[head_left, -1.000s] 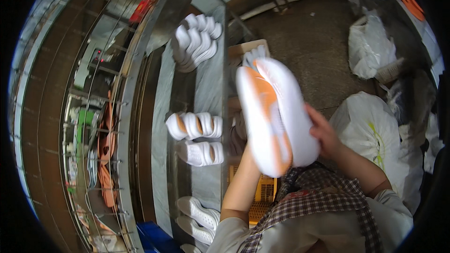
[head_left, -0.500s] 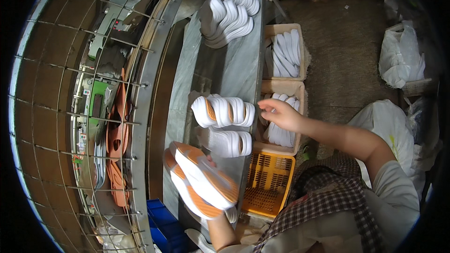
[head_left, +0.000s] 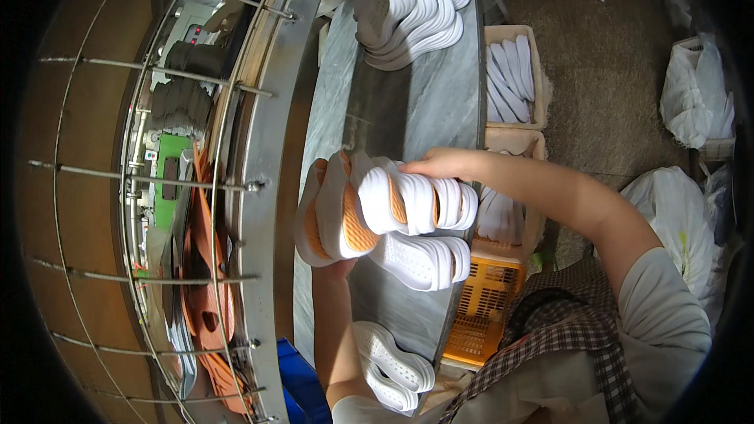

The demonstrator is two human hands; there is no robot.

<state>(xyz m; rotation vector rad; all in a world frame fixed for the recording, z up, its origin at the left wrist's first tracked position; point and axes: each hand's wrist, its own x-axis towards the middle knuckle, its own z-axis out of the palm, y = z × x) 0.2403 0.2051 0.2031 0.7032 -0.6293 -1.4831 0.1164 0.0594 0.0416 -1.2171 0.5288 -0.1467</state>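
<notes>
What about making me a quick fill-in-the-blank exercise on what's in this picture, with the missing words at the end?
1. The left hand holds white soles with patches coloured ____.
2. The hand nearer the beige boxes is the person's ____ hand.
3. The bin at the lower edge of the picture is coloured ____.
4. The cloth of the person's apron has a ____ pattern.

Missing words: orange; right; blue; checked.
</notes>
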